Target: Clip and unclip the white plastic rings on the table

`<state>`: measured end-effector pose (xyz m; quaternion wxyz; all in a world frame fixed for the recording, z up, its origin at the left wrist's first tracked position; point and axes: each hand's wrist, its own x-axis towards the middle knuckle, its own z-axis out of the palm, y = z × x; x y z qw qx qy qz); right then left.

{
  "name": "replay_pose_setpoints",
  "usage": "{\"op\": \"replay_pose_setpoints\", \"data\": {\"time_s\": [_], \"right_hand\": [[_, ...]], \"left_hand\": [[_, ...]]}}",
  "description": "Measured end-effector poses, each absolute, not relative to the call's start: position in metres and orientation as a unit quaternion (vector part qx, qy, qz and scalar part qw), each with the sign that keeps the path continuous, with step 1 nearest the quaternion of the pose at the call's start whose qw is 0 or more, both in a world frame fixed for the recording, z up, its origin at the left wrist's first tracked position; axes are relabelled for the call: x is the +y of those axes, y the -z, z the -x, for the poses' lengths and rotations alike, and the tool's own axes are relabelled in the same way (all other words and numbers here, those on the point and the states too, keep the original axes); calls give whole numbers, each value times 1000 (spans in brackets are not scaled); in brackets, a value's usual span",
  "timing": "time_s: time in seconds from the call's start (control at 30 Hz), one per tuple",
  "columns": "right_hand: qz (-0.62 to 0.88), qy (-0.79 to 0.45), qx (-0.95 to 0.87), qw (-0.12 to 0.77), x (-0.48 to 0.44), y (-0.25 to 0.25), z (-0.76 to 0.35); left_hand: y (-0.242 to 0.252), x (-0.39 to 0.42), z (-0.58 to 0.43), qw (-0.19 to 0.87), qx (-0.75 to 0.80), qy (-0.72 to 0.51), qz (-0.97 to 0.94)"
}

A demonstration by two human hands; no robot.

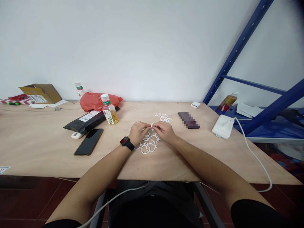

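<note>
My left hand (138,133), with a black watch on its wrist, pinches one side of a small white plastic piece (152,125). From the other side, the fingertips of my right hand (165,131) grip the same piece, so the hands nearly meet above the table. Its full shape is hidden by my fingers. Several white rings (145,148) lie loosely overlapped on the wood beneath and in front of my hands. A smaller group of white rings (165,119) rests just behind my right hand.
On the left are a phone (88,142), a black package (82,124), a bottle (109,110) and a red bag (91,100). A dark pixelated object (188,120) and a white power bank (222,126) with a cable lie right on the wooden table (161,167).
</note>
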<state>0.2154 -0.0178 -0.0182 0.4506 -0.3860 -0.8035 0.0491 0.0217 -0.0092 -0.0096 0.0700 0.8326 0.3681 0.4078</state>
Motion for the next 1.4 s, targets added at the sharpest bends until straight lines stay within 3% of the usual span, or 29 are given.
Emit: {"op": "replay_pose_setpoints", "data": {"time_s": [0.53,0.87,1.07,1.4], "right_hand": [[401,-41,-796,451,-13,22,-214],[571,11,-753,327,17,26,-249],[506,-28,-816,279,11,29,-239],[464,-44,-849,249,2,30,-225]], "left_hand": [[11,-6,-22,67,384,-375,-841],[16,2,-16,49,486,-339,-804],[23,1,-16,39,510,-267,-817],[21,0,-19,34,488,-295,-821]]}}
